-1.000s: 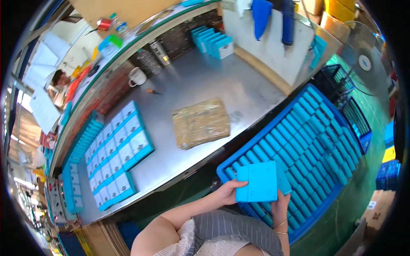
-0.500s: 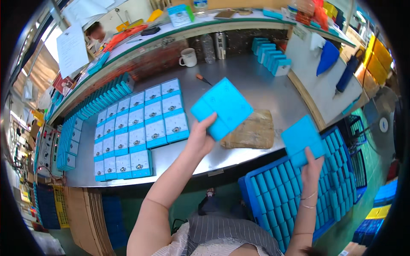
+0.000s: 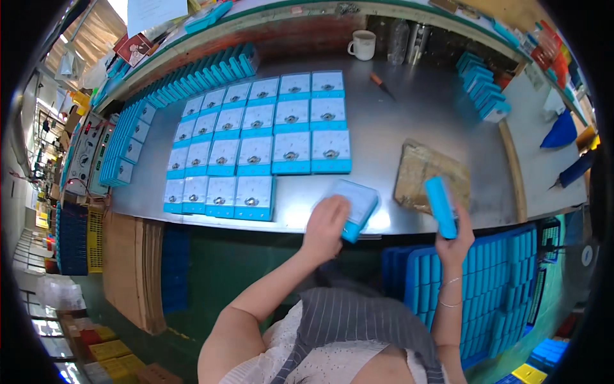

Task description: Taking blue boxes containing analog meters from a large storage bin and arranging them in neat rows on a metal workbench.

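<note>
My left hand (image 3: 327,224) grips a flat blue-and-white case (image 3: 359,203) near the table's front edge, its pale face turned upward. To the right, my right hand (image 3: 457,238) has its fingers round a second blue case (image 3: 441,208), held on edge so its narrow blue side shows. Left of my hands lie rows of like cases (image 3: 259,116), white face up, each with a small metal fitting near its blue end. A brown, worn flat block (image 3: 422,176) rests on the metal table (image 3: 377,125), just beyond my right hand.
More cases stand on edge along the back left (image 3: 185,83) and at the back right (image 3: 483,89). A white mug (image 3: 362,46), a clear bottle and an orange-handled screwdriver (image 3: 382,84) are at the back. A blue crate (image 3: 412,269) filled with cases sits below right.
The view has shifted. My left hand has come down towards the table edge and turned its case pale face up. My right hand has moved from over the crate towards the table, tipping its case on edge.
</note>
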### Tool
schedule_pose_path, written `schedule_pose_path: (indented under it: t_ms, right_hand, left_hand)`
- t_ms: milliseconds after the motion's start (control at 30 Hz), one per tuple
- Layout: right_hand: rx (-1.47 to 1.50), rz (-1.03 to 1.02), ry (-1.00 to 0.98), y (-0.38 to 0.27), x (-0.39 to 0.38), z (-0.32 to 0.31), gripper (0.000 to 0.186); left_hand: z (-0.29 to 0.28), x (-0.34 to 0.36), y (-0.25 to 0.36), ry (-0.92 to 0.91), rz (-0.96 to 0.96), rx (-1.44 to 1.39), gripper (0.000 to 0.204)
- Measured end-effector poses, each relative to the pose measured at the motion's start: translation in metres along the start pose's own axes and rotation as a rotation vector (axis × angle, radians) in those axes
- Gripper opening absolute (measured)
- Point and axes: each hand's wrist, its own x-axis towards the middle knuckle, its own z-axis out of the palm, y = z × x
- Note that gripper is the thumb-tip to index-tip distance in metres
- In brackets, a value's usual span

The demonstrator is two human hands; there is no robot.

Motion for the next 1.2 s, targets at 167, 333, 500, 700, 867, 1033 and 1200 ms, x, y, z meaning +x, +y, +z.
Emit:
schedule_pose_path:
  t_ms: [167, 333, 500, 700, 867, 1033, 1200]
  right_hand:
    - [0.002, -0.334, -0.240, -0.034, -0.033, 0.089, 0.048]
    - [-0.034, -0.486, -0.332, -0.071, -0.042, 0.158, 0.053]
    - [0.316, -0.364, -0.586, -0.100, -0.045, 0.157, 0.056]
    - [0.250, -0.088, -0.578, -0.068, -0.083, 0.087, 0.032]
    - [0.053, 0.259, -0.418, -0.070, -0.128, 0.061, 0.022]
    - [0.167, 0.535, -0.116, -0.090, -0.157, 0.064, 0.020]
    - [0.209, 0.622, 0.175, -0.079, -0.156, 0.072, 0.017]
  left_hand:
    - [-0.001, -0.042, -0.043, 0.010, -0.252, 0.325, 0.051]
    - [-0.002, -0.031, -0.061, -0.142, -0.379, 0.489, 0.070]
    - [-0.016, -0.033, -0.072, -0.256, -0.452, 0.275, 0.080]
    - [-0.023, -0.009, -0.074, -0.433, -0.220, -0.445, 0.044]
    - [0.007, 0.042, -0.062, -0.881, 0.233, -0.610, 0.030]
    - [0.035, 0.074, -0.042, -1.073, 0.489, -0.672, 0.028]
    - [0.053, 0.107, -0.023, -1.058, 0.628, -0.631, 0.027]
